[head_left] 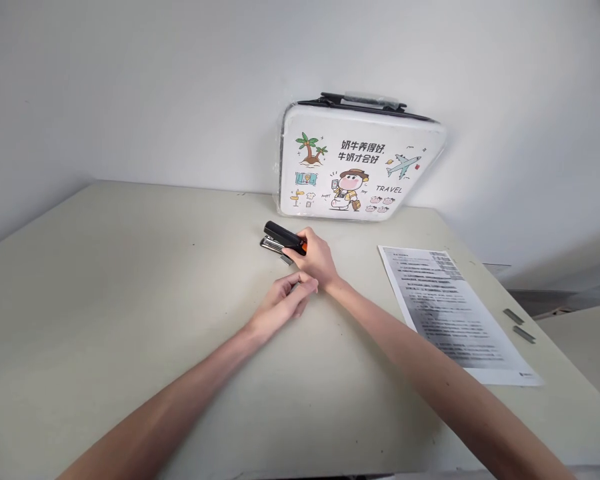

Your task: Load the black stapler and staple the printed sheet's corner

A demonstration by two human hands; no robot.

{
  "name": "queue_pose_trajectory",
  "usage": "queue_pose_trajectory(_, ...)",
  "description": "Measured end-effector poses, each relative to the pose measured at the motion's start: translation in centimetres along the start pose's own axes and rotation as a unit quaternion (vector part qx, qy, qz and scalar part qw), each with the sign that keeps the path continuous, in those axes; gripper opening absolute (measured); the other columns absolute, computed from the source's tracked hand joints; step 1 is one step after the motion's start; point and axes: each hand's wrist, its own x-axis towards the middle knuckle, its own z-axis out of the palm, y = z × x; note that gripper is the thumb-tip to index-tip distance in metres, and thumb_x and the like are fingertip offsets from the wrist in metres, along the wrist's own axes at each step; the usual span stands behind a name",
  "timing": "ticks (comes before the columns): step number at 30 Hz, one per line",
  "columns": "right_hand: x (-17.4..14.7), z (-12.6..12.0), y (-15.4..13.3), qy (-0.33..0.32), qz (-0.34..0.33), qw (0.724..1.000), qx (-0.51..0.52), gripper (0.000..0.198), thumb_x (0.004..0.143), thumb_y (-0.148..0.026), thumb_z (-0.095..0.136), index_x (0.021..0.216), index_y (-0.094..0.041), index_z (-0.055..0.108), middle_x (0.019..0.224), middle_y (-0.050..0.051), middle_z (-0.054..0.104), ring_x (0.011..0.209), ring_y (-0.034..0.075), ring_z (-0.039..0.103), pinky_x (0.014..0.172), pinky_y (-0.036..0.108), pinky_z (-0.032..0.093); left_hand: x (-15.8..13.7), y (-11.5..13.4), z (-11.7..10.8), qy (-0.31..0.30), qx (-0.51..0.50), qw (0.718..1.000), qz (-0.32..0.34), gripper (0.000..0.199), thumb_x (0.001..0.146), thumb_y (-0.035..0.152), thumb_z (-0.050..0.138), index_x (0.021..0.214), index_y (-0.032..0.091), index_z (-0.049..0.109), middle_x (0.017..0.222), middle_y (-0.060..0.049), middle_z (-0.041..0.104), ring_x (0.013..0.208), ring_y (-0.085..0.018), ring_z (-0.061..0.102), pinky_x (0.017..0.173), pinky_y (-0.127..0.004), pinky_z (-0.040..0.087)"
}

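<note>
My right hand (316,257) is closed around the back end of a black stapler (281,235), near the middle of the table. Its front points left, with the top arm raised a little from the base and metal showing between them. An orange part shows by my fingers. A short grey staple strip (287,261) is at the stapler's near side, close to my right fingertips. Just in front of that wrist, my left hand (285,301) is closed with its fingers curled and thumb pressed in. Whatever those fingers hold, if anything, is hidden.
A white cartoon-printed case (357,160) with a black handle stands against the wall at the back of the pale table (105,287). A printed sheet of paper (445,313) lies to the right. Two grey staple strips (519,325) rest near the right edge.
</note>
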Motion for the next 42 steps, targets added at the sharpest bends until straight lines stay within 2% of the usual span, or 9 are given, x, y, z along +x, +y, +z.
queue_pose_trajectory(5, 0.4, -0.8, 0.0, -0.006, -0.04, 0.997, 0.073, 0.032, 0.097, -0.049, 0.059, 0.114, -0.023, 0.059, 0.119, 0.01, 0.074, 0.11, 0.024, 0.069, 0.096, 0.04, 0.053, 0.7, 0.2, -0.4, 0.047, -0.217, 0.974, -0.051, 0.025, 0.097, 0.043, 0.066, 0.092, 0.018, 0.063, 0.07, 0.005, 0.039, 0.053, -0.009, 0.032, 0.048, -0.022, 0.029)
queue_pose_trajectory(8, -1.5, -2.6, -0.9, 0.068, -0.085, 0.991, 0.074, 0.029, 0.104, -0.045, 0.051, 0.119, -0.022, 0.06, 0.126, 0.012, 0.071, 0.117, 0.023, 0.067, 0.101, 0.041, 0.053, 1.0, 0.5, -0.4, 0.069, -0.336, 0.936, -0.075, 0.033, 0.102, 0.04, 0.055, 0.106, 0.011, 0.07, 0.089, -0.006, 0.061, 0.073, -0.014, 0.059, 0.07, -0.026, 0.052)
queue_pose_trajectory(10, -3.4, -3.9, -1.7, 0.067, -0.144, 0.986, 0.05, 0.024, 0.105, -0.04, 0.054, 0.12, -0.023, 0.061, 0.128, 0.011, 0.07, 0.121, 0.022, 0.066, 0.105, 0.042, 0.053, 1.1, 0.6, -0.3, 0.077, -0.373, 0.92, -0.09, 0.041, 0.106, 0.041, 0.046, 0.112, 0.008, 0.071, 0.102, -0.014, 0.069, 0.09, -0.021, 0.067, 0.086, -0.032, 0.056)
queue_pose_trajectory(13, -6.3, -5.3, -2.4, -0.002, -0.218, 0.976, -0.017, 0.029, 0.097, -0.037, 0.07, 0.122, -0.025, 0.064, 0.14, 0.012, 0.062, 0.133, 0.025, 0.059, 0.112, 0.046, 0.05, 1.2, 0.7, -0.3, 0.07, -0.383, 0.914, -0.112, 0.051, 0.11, 0.045, 0.037, 0.121, 0.007, 0.07, 0.107, -0.017, 0.072, 0.098, -0.025, 0.069, 0.09, -0.035, 0.055)
queue_pose_trajectory(17, -8.8, -5.7, -2.6, -0.042, -0.216, 0.97, -0.102, 0.037, 0.086, -0.041, 0.084, 0.115, -0.025, 0.069, 0.149, 0.012, 0.055, 0.14, 0.031, 0.052, 0.115, 0.052, 0.049, 1.0, 0.7, -0.4, 0.027, -0.364, 0.921, -0.138, 0.058, 0.111, 0.051, 0.035, 0.133, 0.007, 0.066, 0.1, -0.014, 0.073, 0.092, -0.024, 0.071, 0.085, -0.033, 0.054)
queue_pose_trajectory(25, -11.7, -8.4, -1.8, -0.027, -0.192, 0.975, -0.104, 0.022, 0.097, -0.039, 0.071, 0.116, -0.027, 0.07, 0.146, 0.011, 0.058, 0.137, 0.029, 0.054, 0.11, 0.052, 0.053, 1.0, 0.7, 0.3, -0.121, -0.324, 0.924, -0.165, 0.065, 0.11, 0.058, 0.035, 0.14, 0.007, 0.062, 0.113, -0.018, 0.075, 0.109, -0.03, 0.07, 0.094, -0.038, 0.051)
queue_pose_trajectory(29, -13.8, -14.6, 1.6, 0.031, -0.154, 0.975, -0.156, 0.024, 0.101, -0.039, 0.066, 0.123, -0.03, 0.067, 0.146, 0.011, 0.059, 0.137, 0.031, 0.056, 0.113, 0.054, 0.049, 1.4, 0.6, 0.2, -0.1, -0.311, 0.929, -0.172, 0.062, 0.11, 0.056, 0.038, 0.135, 0.006, 0.064, 0.131, -0.025, 0.07, 0.123, -0.035, 0.066, 0.109, -0.048, 0.047)
queue_pose_trajectory(36, -17.3, -28.2, 13.7, 0.119, 0.024, 0.943, -0.311, 0.034, 0.098, -0.056, 0.06, 0.115, -0.029, 0.071, 0.141, 0.013, 0.061, 0.132, 0.037, 0.058, 0.107, 0.058, 0.052, 1.8, 0.8, 0.0, -0.084, -0.292, 0.938, -0.166, 0.055, 0.109, 0.05, 0.043, 0.126, 0.006, 0.072, 0.117, -0.021, 0.073, 0.105, -0.03, 0.07, 0.097, -0.042, 0.056)
queue_pose_trajectory(42, -17.9, -33.2, 21.4, 0.129, 0.113, 0.916, -0.362, 0.04, 0.095, -0.057, 0.057, 0.115, -0.025, 0.071, 0.14, 0.014, 0.061, 0.134, 0.037, 0.057, 0.114, 0.057, 0.046, 1.8, 1.0, 0.1, -0.085, -0.271, 0.946, -0.158, 0.053, 0.109, 0.048, 0.045, 0.121, 0.006, 0.075, 0.107, -0.018, 0.071, 0.097, -0.027, 0.067, 0.091, -0.038, 0.058)
